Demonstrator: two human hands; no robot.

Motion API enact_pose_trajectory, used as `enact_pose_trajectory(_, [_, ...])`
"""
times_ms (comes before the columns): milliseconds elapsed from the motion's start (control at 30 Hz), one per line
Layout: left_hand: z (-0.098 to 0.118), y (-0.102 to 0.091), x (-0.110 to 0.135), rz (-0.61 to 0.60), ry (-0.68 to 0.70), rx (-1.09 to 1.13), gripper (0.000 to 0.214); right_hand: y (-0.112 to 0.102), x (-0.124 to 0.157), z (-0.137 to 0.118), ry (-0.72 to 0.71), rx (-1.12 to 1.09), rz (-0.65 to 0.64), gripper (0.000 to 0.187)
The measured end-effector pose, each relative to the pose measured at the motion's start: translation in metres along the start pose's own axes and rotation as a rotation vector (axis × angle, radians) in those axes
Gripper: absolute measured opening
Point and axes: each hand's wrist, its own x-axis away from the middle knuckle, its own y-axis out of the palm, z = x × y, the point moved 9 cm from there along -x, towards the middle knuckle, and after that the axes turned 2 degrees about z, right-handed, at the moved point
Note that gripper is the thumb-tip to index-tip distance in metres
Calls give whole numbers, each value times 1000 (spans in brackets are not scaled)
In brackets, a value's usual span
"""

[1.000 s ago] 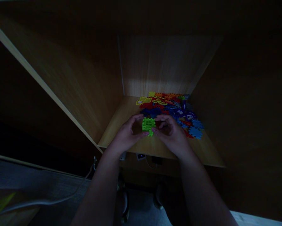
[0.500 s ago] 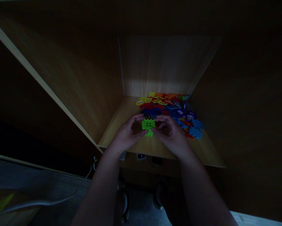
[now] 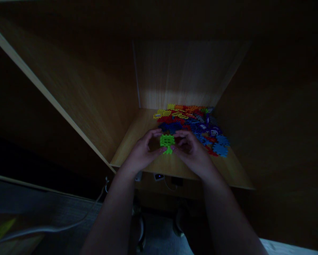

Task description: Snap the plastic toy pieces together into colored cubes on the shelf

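Between my hands is a small bright green block built of interlocking toothed plastic pieces, with a window-like grid in its top face. My left hand grips its left side, thumb at the lower front edge and fingers behind. From the right, my right hand holds the same block with the thumb low and the fingers curled at the far side. Past my fingers lies a heap of loose interlocking pieces in yellow, orange, red, blue and purple. My fingers partly hide the block's sides.
Wooden panels wall in the shelf on the left, right and back. Light blue pieces lie toward its right side. Under the shelf's front edge are a small device with a lit spot and a cable. A pale cable runs at lower left.
The green block has tilted very slightly between my fingers. Both hands and the heap of pieces stay almost exactly where they were.
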Motion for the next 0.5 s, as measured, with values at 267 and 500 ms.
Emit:
enact_pose_trajectory(267, [-2, 0, 0, 1, -12, 24, 63, -3, 2, 0, 32, 26, 12, 46])
enact_pose_trajectory(500, [-1, -5, 0, 30, -22, 10, 55, -48, -15, -7, -76, 411, 134, 32])
